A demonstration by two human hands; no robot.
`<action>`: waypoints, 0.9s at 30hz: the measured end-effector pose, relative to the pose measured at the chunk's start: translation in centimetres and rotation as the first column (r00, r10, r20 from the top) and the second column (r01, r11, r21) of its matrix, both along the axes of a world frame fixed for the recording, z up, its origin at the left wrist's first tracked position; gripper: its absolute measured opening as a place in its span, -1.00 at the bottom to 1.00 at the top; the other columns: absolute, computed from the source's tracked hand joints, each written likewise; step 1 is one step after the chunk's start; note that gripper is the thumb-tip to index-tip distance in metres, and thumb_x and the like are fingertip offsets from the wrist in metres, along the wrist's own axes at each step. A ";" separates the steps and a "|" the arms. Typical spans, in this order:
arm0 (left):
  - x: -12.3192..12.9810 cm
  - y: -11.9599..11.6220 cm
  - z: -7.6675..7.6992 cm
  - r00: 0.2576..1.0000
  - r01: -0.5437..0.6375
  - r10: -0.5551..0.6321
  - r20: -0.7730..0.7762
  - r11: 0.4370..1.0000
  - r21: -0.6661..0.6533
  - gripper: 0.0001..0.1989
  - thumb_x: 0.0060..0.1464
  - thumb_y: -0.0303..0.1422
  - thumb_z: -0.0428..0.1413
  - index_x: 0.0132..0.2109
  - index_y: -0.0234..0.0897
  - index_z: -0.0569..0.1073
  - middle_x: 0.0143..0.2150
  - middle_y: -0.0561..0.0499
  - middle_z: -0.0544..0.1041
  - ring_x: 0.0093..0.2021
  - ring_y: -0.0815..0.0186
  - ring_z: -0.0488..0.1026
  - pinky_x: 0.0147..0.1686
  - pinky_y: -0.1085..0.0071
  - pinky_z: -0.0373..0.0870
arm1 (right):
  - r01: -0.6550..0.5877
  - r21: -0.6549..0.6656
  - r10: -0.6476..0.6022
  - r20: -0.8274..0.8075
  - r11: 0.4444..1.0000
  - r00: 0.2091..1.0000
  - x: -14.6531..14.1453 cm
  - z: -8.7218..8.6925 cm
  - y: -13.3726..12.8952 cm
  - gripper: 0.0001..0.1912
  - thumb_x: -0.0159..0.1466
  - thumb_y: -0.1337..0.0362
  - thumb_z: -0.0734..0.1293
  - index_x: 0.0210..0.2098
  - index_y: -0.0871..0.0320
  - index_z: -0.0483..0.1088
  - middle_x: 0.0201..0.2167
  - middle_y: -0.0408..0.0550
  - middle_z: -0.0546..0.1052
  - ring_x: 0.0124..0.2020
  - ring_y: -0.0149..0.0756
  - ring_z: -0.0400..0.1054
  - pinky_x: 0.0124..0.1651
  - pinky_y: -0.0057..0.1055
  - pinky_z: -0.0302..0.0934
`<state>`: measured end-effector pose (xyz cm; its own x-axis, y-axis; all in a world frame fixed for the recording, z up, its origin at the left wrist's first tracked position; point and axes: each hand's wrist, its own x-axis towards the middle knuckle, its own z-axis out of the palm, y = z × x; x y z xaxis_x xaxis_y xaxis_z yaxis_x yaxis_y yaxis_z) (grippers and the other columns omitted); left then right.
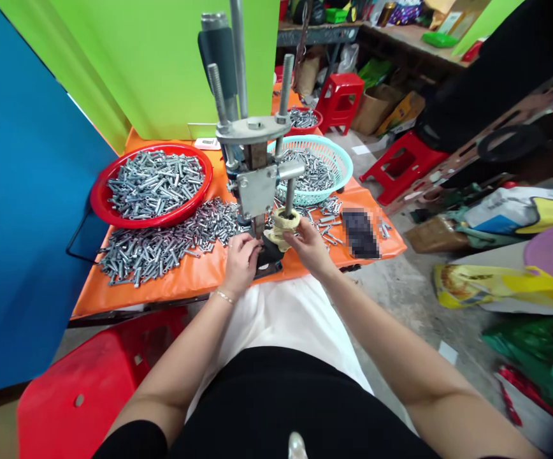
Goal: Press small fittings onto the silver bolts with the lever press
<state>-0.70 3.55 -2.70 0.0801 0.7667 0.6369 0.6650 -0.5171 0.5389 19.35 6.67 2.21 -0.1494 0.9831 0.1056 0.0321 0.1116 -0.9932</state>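
A hand-operated metal press stands upright at the table's front edge, with two threaded rods and a dark-gripped column on top. Under its ram, the fingers of my left hand are pinched together at the dark base. What they hold, if anything, is too small and hidden to name. My right hand has its thumb and fingers closed on a cream-coloured wrapped part on the press's right side, round a metal rod. Loose metal bolt-like pieces lie heaped left of the press.
A red basin full of similar pieces stands left; a pale turquoise basket holds more behind the press. A blurred-out dark rectangle lies right on the orange cover. Red stools and bags crowd the floor.
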 end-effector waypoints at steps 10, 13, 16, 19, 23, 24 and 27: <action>0.4 -0.2 0.7 0.989 -0.043 0.046 -0.141 0.999 0.020 -0.73 0.33 -0.44 0.00 0.00 -0.22 0.58 -0.08 -0.15 0.51 -0.03 0.15 0.40 0.03 0.16 0.38 | -0.013 0.011 0.014 -0.031 1.000 0.999 -0.1 -0.1 0.3 -0.42 0.21 0.01 0.43 0.16 0.09 0.36 0.19 0.09 0.46 0.20 -0.07 0.36 0.11 -0.16 0.43; 1.0 -0.3 0.9 0.982 -0.130 0.133 -0.133 0.991 0.030 -0.74 0.29 -0.45 0.03 -0.02 -0.21 0.59 -0.07 -0.16 0.50 -0.03 0.12 0.40 0.05 0.12 0.36 | -0.025 0.012 0.025 -0.040 1.000 0.999 -0.2 0.1 0.3 -0.45 0.22 0.01 0.42 0.14 0.09 0.38 0.15 0.08 0.48 0.18 -0.07 0.37 0.09 -0.18 0.43; 2.1 -1.6 0.2 0.966 -0.251 0.254 -0.053 0.967 0.048 -0.79 0.26 -0.39 0.09 -0.05 -0.22 0.60 -0.13 -0.17 0.46 -0.07 0.10 0.40 0.03 0.10 0.36 | -0.039 0.002 0.039 -0.024 0.999 0.999 0.1 -0.2 0.5 -0.42 0.20 0.00 0.43 0.15 0.09 0.38 0.10 0.07 0.51 0.15 -0.10 0.39 0.06 -0.22 0.43; 4.4 -3.1 -1.3 0.994 -0.104 0.104 -0.034 0.995 0.007 -0.80 0.26 -0.39 0.09 -0.03 -0.21 0.57 -0.15 -0.16 0.47 -0.07 0.11 0.43 0.02 0.14 0.41 | -0.096 -0.006 0.096 0.050 0.995 0.994 1.0 -0.2 1.6 -0.40 0.17 0.00 0.46 0.14 0.10 0.40 0.04 0.02 0.54 0.10 -0.13 0.41 0.06 -0.22 0.43; 9.7 -2.3 -2.2 0.901 0.300 -0.371 -0.224 0.907 -0.295 -0.58 0.20 -0.61 -0.08 0.14 -0.38 0.46 0.05 -0.31 0.51 0.10 0.07 0.48 0.11 0.15 0.45 | -0.304 0.026 0.289 0.241 0.952 0.926 2.5 1.1 4.5 -0.51 0.13 0.04 0.50 0.00 0.12 0.50 -0.08 -0.04 0.57 -0.07 -0.20 0.43 0.08 -0.18 0.39; 11.1 -1.4 -2.1 0.890 0.266 -0.369 -0.268 0.897 -0.353 -0.50 0.16 -0.67 -0.10 0.20 -0.44 0.41 0.14 -0.37 0.48 0.21 0.03 0.43 0.19 0.09 0.41 | -0.359 0.029 0.337 0.281 0.933 0.899 2.8 1.6 5.4 -0.54 0.11 0.06 0.51 -0.05 0.13 0.53 -0.11 -0.04 0.57 -0.10 -0.21 0.43 0.07 -0.18 0.39; 14.3 1.9 -1.2 0.907 0.121 -0.270 -0.324 0.902 -0.414 -0.45 0.13 -0.69 -0.11 0.26 -0.56 0.35 0.26 -0.48 0.39 0.38 -0.12 0.27 0.35 -0.09 0.21 | -0.487 0.002 0.451 0.372 0.873 0.811 3.2 3.1 7.4 -0.62 0.09 0.12 0.53 -0.13 0.12 0.56 -0.14 -0.06 0.59 -0.14 -0.22 0.43 0.03 -0.21 0.39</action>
<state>13.60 5.50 -3.94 0.4223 0.8843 0.1991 0.7581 -0.4650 0.4573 22.58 14.08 5.32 -0.6342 0.7719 0.0449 0.2930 0.2936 -0.9099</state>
